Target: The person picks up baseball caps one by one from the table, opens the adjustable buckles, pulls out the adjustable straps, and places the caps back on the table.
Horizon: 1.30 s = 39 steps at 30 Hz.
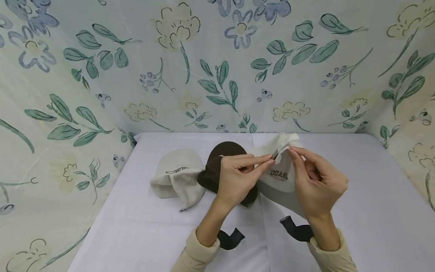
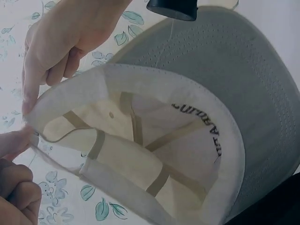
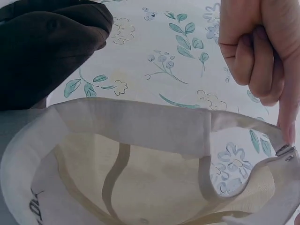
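A white cap (image 1: 287, 180) with a grey under-brim (image 2: 248, 84) and dark lettering hangs between both hands, its hollow inside facing the wrist cameras. Between thumb and index finger, my left hand (image 1: 238, 175) pinches the end of its back strap at a small metal buckle (image 3: 285, 150). My right hand (image 1: 317, 183) pinches the strap close beside it, thumb against index finger. The other fingers of both hands are curled in. In the left wrist view, the right hand (image 2: 70, 40) is above and the left hand (image 2: 18, 187) below, their fingertips nearly meeting at the strap.
A dark brown cap (image 1: 227, 149) lies on the table just behind my left hand. Left of it is a light beige cap (image 1: 180, 166) with dark lettering. White cloth covers the table (image 1: 136, 234). A floral curtain (image 1: 217, 75) hangs behind and at the sides.
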Each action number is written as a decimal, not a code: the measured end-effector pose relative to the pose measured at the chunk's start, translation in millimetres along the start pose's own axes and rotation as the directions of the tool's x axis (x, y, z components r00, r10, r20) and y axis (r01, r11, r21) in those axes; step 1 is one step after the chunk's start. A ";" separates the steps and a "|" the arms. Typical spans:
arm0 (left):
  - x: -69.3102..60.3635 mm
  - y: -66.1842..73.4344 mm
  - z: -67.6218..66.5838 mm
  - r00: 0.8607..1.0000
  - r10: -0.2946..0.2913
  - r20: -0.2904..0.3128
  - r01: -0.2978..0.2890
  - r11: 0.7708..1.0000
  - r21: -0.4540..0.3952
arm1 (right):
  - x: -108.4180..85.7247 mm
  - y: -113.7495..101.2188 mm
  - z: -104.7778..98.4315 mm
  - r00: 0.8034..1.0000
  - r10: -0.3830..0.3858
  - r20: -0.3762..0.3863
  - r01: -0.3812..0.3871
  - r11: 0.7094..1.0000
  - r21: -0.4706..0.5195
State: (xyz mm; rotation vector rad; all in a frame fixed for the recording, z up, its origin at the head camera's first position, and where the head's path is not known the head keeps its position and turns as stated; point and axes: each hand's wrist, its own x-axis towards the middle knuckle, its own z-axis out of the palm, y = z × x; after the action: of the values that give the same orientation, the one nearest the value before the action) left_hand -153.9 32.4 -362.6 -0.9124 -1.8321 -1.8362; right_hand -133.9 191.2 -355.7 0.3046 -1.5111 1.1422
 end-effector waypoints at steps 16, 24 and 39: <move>4.5 9.4 -24.9 0.965 -0.241 0.101 0.259 0.929 -0.265 | -0.1 4.5 -4.3 0.932 -0.158 0.327 0.080 0.968 0.240; 6.4 9.9 -34.9 0.922 -0.340 0.188 0.382 0.879 -0.285 | -2.3 3.1 -0.1 0.864 -0.237 0.444 0.119 0.953 0.278; 7.1 8.7 -40.8 0.890 -0.375 0.259 0.448 0.824 -0.347 | -5.1 4.2 -1.8 0.827 -0.252 0.502 0.087 0.940 0.330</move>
State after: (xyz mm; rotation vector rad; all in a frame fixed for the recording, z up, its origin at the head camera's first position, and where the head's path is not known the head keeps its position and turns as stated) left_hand -160.0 -7.1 -348.8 -0.8833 -1.9115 -2.5473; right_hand -134.3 192.7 -362.4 1.0238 -1.7460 1.1915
